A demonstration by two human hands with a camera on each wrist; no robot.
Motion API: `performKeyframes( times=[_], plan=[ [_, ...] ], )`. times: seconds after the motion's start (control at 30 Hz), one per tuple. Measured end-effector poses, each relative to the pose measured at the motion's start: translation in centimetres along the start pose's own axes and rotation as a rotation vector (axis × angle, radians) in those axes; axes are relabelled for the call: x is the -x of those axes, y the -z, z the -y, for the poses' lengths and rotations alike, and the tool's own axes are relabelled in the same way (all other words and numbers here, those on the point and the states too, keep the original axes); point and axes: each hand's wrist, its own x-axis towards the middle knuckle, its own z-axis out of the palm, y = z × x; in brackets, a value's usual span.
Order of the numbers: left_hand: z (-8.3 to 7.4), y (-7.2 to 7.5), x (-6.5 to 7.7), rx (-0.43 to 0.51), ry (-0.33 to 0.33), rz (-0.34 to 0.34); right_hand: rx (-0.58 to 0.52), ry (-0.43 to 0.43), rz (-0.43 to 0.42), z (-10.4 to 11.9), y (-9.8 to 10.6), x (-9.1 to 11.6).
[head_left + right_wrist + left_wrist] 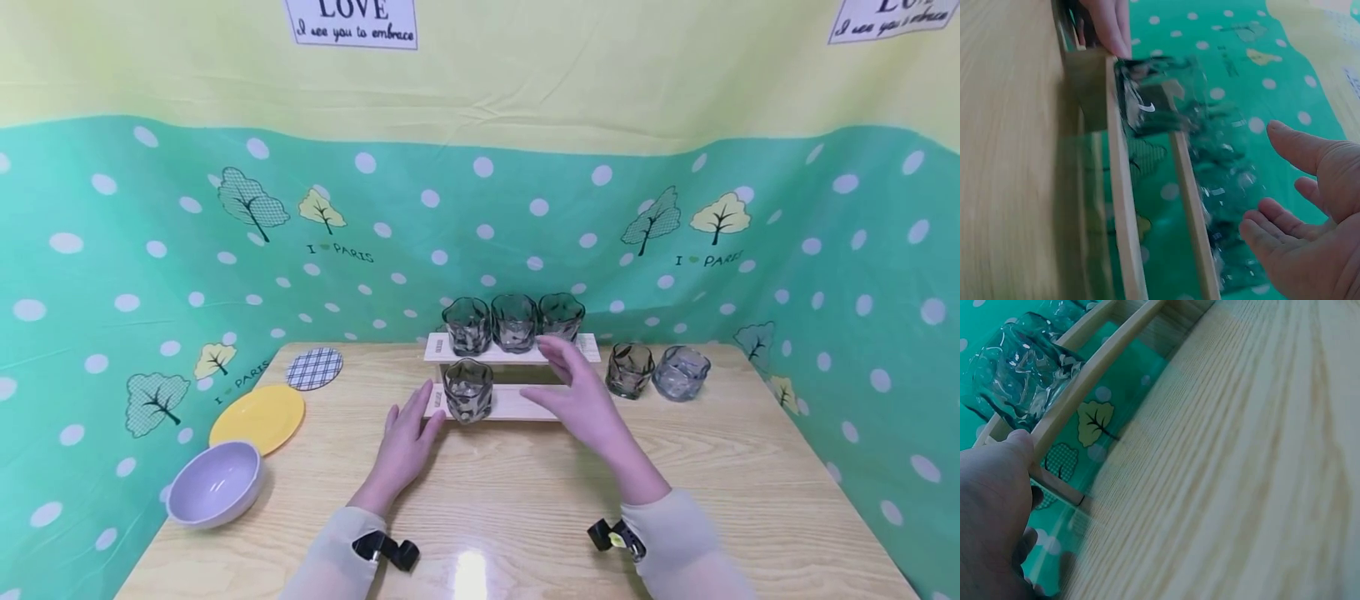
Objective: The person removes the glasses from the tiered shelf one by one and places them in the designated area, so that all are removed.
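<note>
A white two-tier rack (517, 404) stands at the back of the table. Three dark grey, wavy-walled drinking glasses, among them the middle one (514, 323), line its upper tier. Another grey glass (468, 392) sits at the left of the lower tier. My left hand (405, 446) is at the rack's left end, beside that glass; in the left wrist view its thumb (1019, 440) lies at the rack's corner. Holding nothing, my right hand (581, 400) hovers before the rack's right half, thumb and fingers spread apart. The right wrist view also shows this empty hand (1310, 231).
Right of the rack stand a brownish glass (629, 371) and a bluish glass (681, 373). At the left lie a checked round mat (314, 369), a yellow plate (258, 417) and a lilac bowl (216, 483). A green dotted cloth (480, 217) hangs close behind the table.
</note>
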Motion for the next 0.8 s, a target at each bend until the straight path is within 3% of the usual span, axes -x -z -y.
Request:
performKeyframes(
  times=[0.37, 0.8],
  plan=[
    [-0.2, 0.0, 0.0, -0.005, 0.005, 0.008, 0.035, -0.011, 0.069, -0.5, -4.7, -0.7],
    [-0.1, 0.1, 0.1, -0.013, -0.002, -0.001, 0.004, 0.041, 0.110, -2.0, -7.9, -1.4]
  ],
)
